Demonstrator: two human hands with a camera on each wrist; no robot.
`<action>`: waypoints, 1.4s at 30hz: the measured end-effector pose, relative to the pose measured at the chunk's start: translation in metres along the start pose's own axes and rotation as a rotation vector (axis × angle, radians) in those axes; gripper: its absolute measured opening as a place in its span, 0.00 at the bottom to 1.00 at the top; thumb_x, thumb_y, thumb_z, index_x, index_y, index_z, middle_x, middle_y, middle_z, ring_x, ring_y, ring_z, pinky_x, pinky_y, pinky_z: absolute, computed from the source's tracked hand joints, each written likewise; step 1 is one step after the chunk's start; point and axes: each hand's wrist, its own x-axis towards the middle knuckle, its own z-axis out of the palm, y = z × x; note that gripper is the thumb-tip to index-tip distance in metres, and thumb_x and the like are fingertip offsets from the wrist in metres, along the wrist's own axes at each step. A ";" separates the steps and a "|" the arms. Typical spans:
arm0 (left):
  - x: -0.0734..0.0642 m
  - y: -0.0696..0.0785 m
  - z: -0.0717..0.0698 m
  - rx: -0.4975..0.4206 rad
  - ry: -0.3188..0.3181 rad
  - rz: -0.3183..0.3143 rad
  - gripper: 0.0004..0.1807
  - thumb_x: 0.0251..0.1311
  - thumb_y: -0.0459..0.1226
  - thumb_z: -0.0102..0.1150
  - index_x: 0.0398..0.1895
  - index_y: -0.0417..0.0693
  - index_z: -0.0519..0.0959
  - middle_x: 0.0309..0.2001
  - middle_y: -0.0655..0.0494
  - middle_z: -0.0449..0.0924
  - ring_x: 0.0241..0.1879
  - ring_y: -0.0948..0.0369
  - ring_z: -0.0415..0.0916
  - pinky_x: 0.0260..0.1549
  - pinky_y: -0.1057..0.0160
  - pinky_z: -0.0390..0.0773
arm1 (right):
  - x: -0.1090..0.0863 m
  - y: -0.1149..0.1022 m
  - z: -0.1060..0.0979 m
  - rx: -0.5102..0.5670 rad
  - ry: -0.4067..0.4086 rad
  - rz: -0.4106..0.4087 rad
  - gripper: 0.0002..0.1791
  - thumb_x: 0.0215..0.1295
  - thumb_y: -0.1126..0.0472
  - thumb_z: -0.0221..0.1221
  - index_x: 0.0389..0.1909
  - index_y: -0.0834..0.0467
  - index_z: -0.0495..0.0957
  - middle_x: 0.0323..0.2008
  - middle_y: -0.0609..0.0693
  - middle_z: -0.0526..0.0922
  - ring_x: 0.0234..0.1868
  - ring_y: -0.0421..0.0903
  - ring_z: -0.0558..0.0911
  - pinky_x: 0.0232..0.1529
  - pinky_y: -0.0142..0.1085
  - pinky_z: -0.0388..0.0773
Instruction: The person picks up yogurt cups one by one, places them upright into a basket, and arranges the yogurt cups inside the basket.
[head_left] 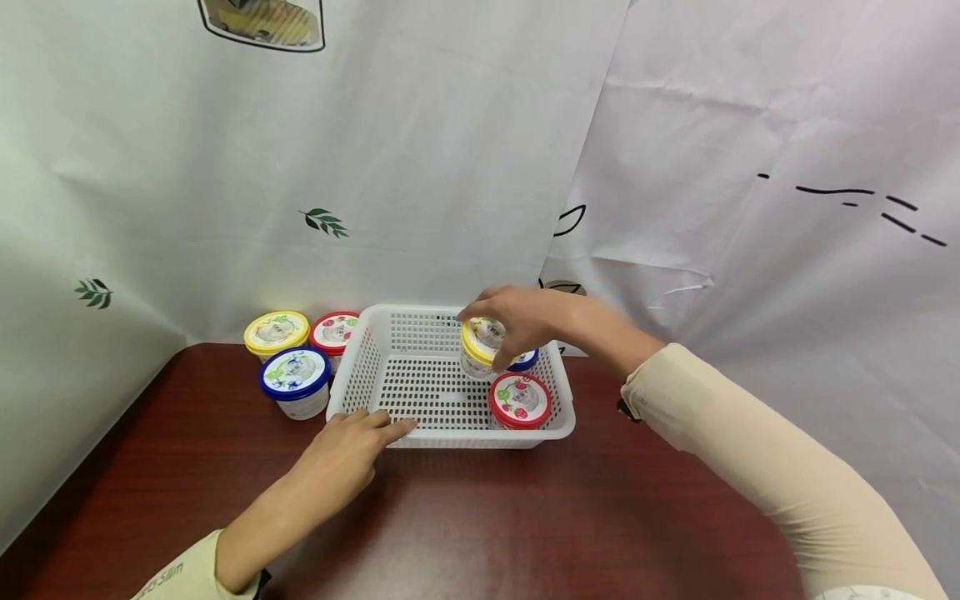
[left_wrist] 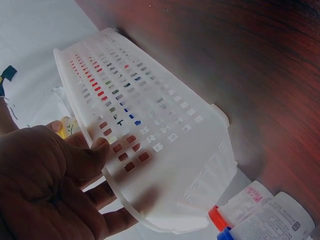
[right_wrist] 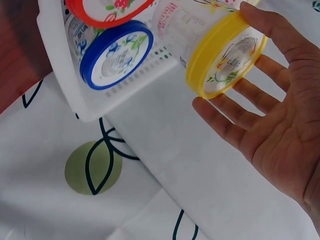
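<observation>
The right hand grips a round tub over perforated plastic basket.

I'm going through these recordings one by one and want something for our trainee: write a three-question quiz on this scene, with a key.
1. Multiple choice: what colour is the lid of the held tub in the right hand? A red, B yellow, C blue.
2. True or false: the left hand grips the perforated white basket by its rim.
3. Count: how many lidded tubs stand on the table outside the basket?

Key:
1. B, yellow.
2. True.
3. Three: a yellow-lidded one, a red-lidded one and a blue-lidded one.
</observation>
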 end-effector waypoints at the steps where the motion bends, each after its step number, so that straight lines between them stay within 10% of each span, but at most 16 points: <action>1: 0.000 0.000 0.000 0.002 -0.004 -0.002 0.34 0.54 0.19 0.67 0.62 0.56 0.91 0.46 0.53 0.91 0.41 0.49 0.86 0.46 0.45 0.86 | 0.001 -0.002 0.001 0.002 -0.005 -0.004 0.50 0.62 0.51 0.81 0.85 0.41 0.71 0.84 0.53 0.71 0.84 0.56 0.72 0.78 0.56 0.78; 42: 0.002 0.001 -0.002 -0.004 -0.059 -0.023 0.33 0.55 0.20 0.71 0.63 0.57 0.90 0.47 0.53 0.91 0.42 0.50 0.85 0.47 0.45 0.86 | 0.042 -0.037 0.061 0.028 -0.078 -0.089 0.52 0.63 0.47 0.82 0.86 0.42 0.70 0.85 0.52 0.72 0.83 0.54 0.74 0.83 0.53 0.74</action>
